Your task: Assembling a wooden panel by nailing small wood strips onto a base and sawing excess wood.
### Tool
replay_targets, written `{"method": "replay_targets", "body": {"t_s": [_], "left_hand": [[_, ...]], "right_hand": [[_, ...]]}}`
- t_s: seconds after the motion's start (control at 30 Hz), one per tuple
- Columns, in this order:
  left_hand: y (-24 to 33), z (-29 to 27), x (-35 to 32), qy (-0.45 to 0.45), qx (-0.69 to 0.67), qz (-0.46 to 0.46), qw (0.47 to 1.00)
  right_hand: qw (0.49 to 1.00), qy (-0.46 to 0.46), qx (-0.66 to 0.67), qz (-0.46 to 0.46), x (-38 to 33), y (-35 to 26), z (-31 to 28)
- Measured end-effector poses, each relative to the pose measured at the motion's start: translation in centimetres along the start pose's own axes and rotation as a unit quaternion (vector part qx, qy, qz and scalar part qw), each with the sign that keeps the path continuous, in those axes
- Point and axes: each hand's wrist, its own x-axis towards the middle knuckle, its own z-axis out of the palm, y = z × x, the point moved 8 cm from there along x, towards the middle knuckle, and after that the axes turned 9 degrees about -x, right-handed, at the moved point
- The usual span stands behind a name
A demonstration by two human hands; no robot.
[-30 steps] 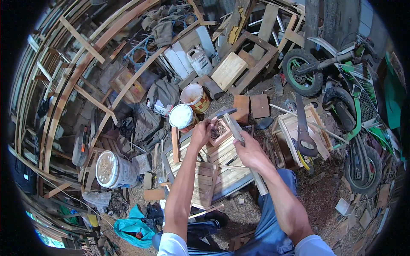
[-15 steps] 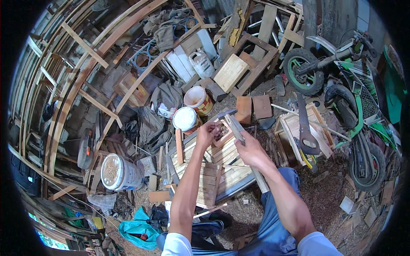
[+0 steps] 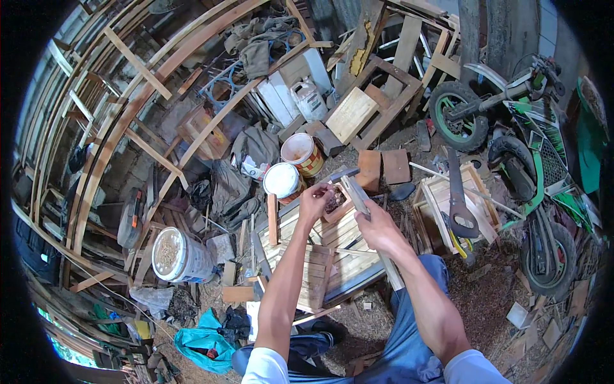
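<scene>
My left hand (image 3: 315, 201) is at the left edge of a small wooden box (image 3: 346, 210), its fingertips drawn together over the opening. Small dark pieces, possibly nails, lie in the box; whatever the fingers pinch is too small to make out. My right hand (image 3: 378, 228) is closed around the wooden handle of a hammer (image 3: 391, 272). Its dark metal head lies just beyond the box, and the handle slopes back toward my knee. Under both hands is a low bench top of pale wooden slats (image 3: 348, 272), with a small slatted panel (image 3: 313, 276) on its near left part.
A hand saw (image 3: 456, 185) rests on a wooden crate (image 3: 427, 192) at the right. Behind the bench stand a white-lidded bucket (image 3: 281, 180) and an open paint bucket (image 3: 300, 153). Left is a bucket of shavings (image 3: 185, 256). A small motorbike (image 3: 511, 141) stands far right.
The whole view has shifted slightly. My left hand stays by the box with its fingers moved a little, and my right hand keeps its grip on the hammer.
</scene>
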Motion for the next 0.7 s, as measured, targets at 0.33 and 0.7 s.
{"method": "replay_targets", "body": {"t_s": [0.33,0.7], "left_hand": [[2.6,-2.5,-2.4,0.027,-0.085,0.013,0.996],[6.0,-9.0,-19.8,0.079,-0.329,-0.083,0.937]], "right_hand": [[0.999,-0.015,0.036,-0.010,1.1,-0.2,1.9],[0.972,-0.071,0.068,-0.215,-6.3,-10.2,6.7]]}}
